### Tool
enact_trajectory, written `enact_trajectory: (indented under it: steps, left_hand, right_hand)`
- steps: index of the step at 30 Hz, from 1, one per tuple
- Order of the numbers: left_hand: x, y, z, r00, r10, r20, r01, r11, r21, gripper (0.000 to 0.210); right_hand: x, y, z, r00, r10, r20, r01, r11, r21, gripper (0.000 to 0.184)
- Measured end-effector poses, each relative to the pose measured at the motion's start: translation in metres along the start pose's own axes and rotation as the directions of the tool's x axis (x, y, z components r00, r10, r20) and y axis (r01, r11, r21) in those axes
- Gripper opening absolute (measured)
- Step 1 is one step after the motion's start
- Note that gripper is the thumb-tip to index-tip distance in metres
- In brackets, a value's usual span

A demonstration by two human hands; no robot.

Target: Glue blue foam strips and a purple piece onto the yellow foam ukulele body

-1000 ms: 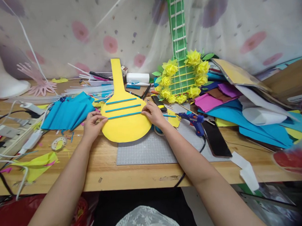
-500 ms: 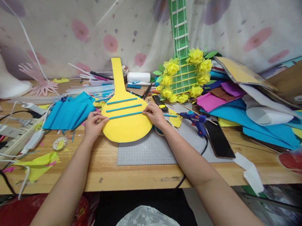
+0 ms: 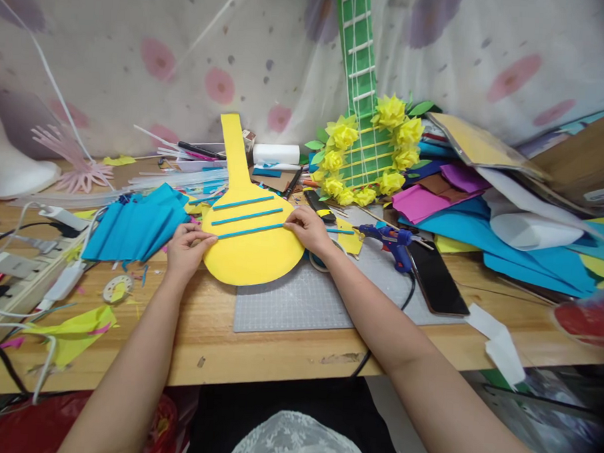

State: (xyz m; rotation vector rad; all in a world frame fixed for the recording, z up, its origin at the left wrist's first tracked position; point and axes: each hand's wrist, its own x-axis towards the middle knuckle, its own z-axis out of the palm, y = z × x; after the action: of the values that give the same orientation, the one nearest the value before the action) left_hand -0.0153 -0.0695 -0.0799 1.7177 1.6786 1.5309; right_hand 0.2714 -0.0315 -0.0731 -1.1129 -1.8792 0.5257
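A yellow guitar-shaped cutout (image 3: 253, 261) lies tilted over the left part of the grey cutting mat (image 3: 293, 309), its neck pointing away from me. Two blue strips cross its body, and a third blue strip (image 3: 252, 231) runs below them. My left hand (image 3: 188, 245) pinches the left end of this lowest strip at the cutout's edge. At the strip's other end, the fingers of my right hand (image 3: 306, 228) are closed on it. Right of my right hand, another blue strip (image 3: 342, 231) lies across yellow paper.
A blue glue gun (image 3: 391, 240) and a black phone (image 3: 437, 279) lie on the right. Behind stands a green paper guitar (image 3: 361, 75) with yellow flowers. Blue crepe paper (image 3: 136, 226), a power strip (image 3: 24, 274) and cables are on the left; stacked coloured papers (image 3: 521, 243) on the right.
Both hands keep their hold on the lowest blue strip. The view has shifted very slightly; nothing else has visibly moved.
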Motion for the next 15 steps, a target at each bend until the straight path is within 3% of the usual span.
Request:
enact_trajectory:
  steps: [9, 12, 15]
  left_hand:
    - [-0.003, 0.003, -0.006, 0.996, 0.068, 0.066, -0.066, 0.998, -0.021, 0.023]
    - [-0.003, 0.003, -0.008, 1.0, -0.002, 0.028, 0.006, 0.993, -0.12, 0.032]
    - [-0.002, -0.002, -0.007, 0.987, -0.152, -0.056, 0.138, 0.97, -0.202, 0.036]
  right_hand:
    - [-0.006, 0.001, -0.005, 0.998, 0.039, -0.043, -0.036, 0.996, 0.081, 0.007]
    - [-0.009, 0.0, -0.009, 0.99, 0.078, -0.115, -0.064, 0.991, 0.119, 0.013]
    - [-0.008, -0.002, -0.007, 0.968, 0.172, -0.182, -0.149, 0.98, 0.134, 0.014]
